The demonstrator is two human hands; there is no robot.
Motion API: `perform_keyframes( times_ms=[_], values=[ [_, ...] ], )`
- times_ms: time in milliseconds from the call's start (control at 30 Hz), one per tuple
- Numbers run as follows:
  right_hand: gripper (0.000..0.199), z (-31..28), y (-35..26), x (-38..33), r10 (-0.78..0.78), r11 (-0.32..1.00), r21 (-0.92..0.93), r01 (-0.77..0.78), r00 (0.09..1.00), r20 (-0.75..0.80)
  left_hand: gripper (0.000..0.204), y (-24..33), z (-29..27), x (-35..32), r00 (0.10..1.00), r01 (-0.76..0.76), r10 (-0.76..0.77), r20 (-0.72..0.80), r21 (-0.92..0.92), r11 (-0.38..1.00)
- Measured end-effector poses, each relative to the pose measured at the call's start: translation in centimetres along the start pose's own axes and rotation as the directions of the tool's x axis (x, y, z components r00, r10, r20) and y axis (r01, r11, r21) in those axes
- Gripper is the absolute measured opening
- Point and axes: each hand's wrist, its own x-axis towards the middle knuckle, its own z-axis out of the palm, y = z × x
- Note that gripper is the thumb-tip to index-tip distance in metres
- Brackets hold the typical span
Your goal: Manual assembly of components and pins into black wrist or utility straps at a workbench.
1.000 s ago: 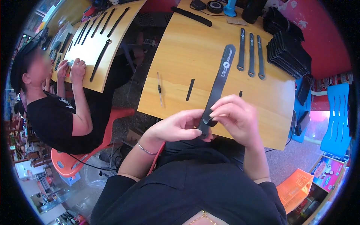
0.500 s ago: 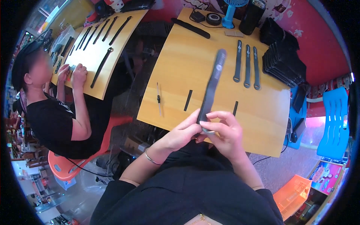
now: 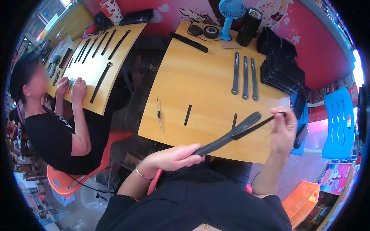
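Note:
My left hand is closed around the lower end of a dark grey strap, which slants up to the right over the table's near edge. My right hand, partly smeared by motion, pinches the far end of a narrow black strip. The strip runs down to the strap's middle; whether the two are joined I cannot tell. Beyond them lie two short black strips and a thin tool like a screwdriver. Three grey straps with ringed ends lie side by side farther back.
On the wooden table stand a blue fan, a black bottle and a stack of black pieces. A co-worker works at another table on the left. A blue chair stands at right.
My right hand has moved away to the right, drawing the narrow strip out from the strap. The strap, earlier upright between both hands, has tipped to the right.

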Motion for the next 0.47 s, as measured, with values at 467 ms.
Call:
perform_keyframes(
  times_ms=[467],
  values=[
    [0.024, -7.8, -8.4, 4.3, -0.353, 0.902, -0.331, 0.279, 0.916, -0.192, 0.046, -5.4, -4.5, -6.4, 0.917, -0.259, 0.065, -0.393, -0.465, 0.846]
  ],
)
